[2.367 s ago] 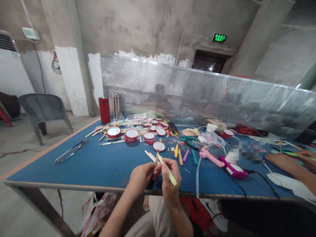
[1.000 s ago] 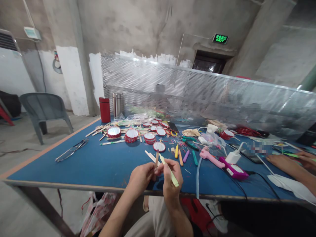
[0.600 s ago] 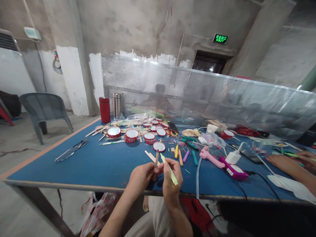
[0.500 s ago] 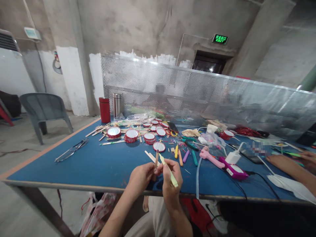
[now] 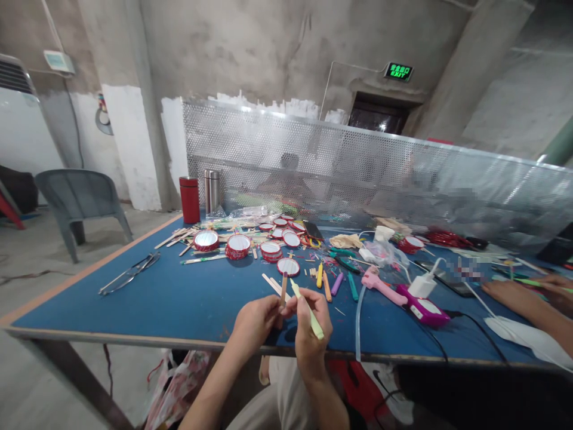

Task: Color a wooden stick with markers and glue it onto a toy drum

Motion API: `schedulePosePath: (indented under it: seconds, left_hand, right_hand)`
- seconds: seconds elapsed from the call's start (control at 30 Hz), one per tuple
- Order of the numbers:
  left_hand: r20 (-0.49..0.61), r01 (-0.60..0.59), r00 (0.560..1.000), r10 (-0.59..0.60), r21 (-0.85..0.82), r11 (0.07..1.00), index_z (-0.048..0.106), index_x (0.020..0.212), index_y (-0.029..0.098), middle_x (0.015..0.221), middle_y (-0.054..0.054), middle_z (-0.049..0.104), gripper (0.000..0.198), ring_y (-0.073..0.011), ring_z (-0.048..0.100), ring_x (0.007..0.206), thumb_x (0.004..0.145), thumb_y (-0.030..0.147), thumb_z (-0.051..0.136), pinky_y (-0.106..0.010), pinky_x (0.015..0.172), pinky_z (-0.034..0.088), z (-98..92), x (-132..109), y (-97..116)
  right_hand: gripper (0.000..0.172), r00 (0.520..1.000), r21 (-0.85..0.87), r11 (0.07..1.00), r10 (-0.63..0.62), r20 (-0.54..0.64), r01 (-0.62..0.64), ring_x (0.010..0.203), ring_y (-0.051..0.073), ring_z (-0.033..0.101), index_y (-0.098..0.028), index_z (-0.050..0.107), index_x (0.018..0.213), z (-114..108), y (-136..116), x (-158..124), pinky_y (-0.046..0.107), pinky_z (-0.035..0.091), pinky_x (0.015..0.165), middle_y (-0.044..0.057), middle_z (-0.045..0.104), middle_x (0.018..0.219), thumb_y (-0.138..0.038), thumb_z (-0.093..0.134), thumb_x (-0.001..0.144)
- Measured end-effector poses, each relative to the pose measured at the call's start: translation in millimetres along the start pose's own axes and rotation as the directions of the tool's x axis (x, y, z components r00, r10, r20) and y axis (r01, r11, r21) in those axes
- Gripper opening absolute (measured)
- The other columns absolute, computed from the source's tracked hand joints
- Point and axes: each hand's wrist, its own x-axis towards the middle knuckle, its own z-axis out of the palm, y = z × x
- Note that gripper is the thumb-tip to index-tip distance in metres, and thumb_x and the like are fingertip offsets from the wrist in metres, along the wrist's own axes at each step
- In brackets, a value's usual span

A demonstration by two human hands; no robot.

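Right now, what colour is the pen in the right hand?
The pen is pale yellow-green, clearest in the head view.

Wall sign (image 5: 399, 71), green Chinese characters, "EXIT" beneath

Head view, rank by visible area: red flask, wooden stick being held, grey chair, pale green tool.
1. grey chair
2. red flask
3. pale green tool
4. wooden stick, partly covered

Apparent size only; they sit at different depths.

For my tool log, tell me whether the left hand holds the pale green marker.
No, the right hand holds the pale green marker, while the left hand holds a wooden stick.
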Motion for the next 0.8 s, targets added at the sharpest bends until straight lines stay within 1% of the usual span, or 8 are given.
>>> schedulePosePath:
  seconds: [0.17,0.33,0.47,0.6,0.67,0.8]
  left_hand:
    - [-0.014,-0.002,1.000,0.003,0.028,1.000,0.058,0.070,0.020,0.066,0.003,0.064,0.020,-0.0108,0.054,0.061,0.082,0.023,0.042,-0.019,0.056,0.031,0.9,-0.1,-0.7]
    - [-0.010,0.011,1.000,-0.011,0.086,0.996,0.058,0.069,0.020,0.066,0.002,0.064,0.023,-0.0118,0.054,0.062,0.084,0.026,0.041,-0.020,0.056,0.031,2.9,2.4,-4.0]
    - [-0.014,0.005,1.000,-0.004,0.075,0.997,0.059,0.071,0.021,0.067,0.002,0.064,0.022,-0.0119,0.055,0.063,0.084,0.025,0.041,-0.019,0.057,0.032,1.9,1.9,-2.8]
    - [-0.002,-0.005,1.000,0.005,0.042,0.999,0.058,0.070,0.021,0.065,0.002,0.064,0.023,-0.0112,0.054,0.062,0.084,0.024,0.040,-0.019,0.058,0.032,0.2,0.7,-0.3]
    - [-0.010,-0.001,1.000,0.002,0.049,0.999,0.056,0.068,0.020,0.064,0.003,0.063,0.023,-0.0109,0.053,0.060,0.084,0.025,0.041,-0.019,0.056,0.031,0.4,0.7,-0.3]
    - [-0.029,-0.010,1.000,0.012,0.064,0.998,0.054,0.065,0.020,0.064,0.003,0.062,0.023,-0.0109,0.053,0.060,0.084,0.025,0.042,-0.019,0.055,0.030,2.1,1.7,-3.0]
  right_hand:
    - [0.019,0.999,-0.006,1.000,-0.021,0.048,0.021,0.054,0.013,0.059,-0.017,0.053,0.092,0.2,1.0,-1.1,0.026,0.050,0.054,-0.002,0.062,0.065,-0.035,0.050,0.087]
    - [0.017,0.996,-0.055,0.998,-0.028,0.089,0.033,0.056,0.013,0.060,-0.018,0.054,0.092,-0.6,5.3,0.1,0.026,0.051,0.057,-0.002,0.062,0.065,-0.034,0.050,0.087]
    - [0.019,0.998,-0.056,0.998,-0.020,0.059,0.024,0.056,0.012,0.059,-0.018,0.054,0.093,-0.2,3.4,0.5,0.026,0.050,0.056,-0.002,0.062,0.066,-0.035,0.051,0.087]
    - [0.019,1.000,0.010,1.000,0.001,0.024,-0.001,0.053,0.011,0.058,-0.018,0.053,0.094,0.7,0.2,-0.7,0.025,0.050,0.053,-0.002,0.061,0.065,-0.036,0.050,0.088]
    - [0.018,0.999,0.018,1.000,-0.009,0.051,0.008,0.053,0.011,0.057,-0.018,0.053,0.093,0.5,0.7,-1.4,0.025,0.049,0.053,-0.002,0.061,0.065,-0.035,0.050,0.088]
    - [0.017,0.993,-0.027,0.999,-0.020,0.112,0.023,0.057,0.012,0.059,-0.018,0.054,0.094,-1.0,4.7,-1.5,0.026,0.050,0.057,-0.002,0.062,0.067,-0.033,0.050,0.088]
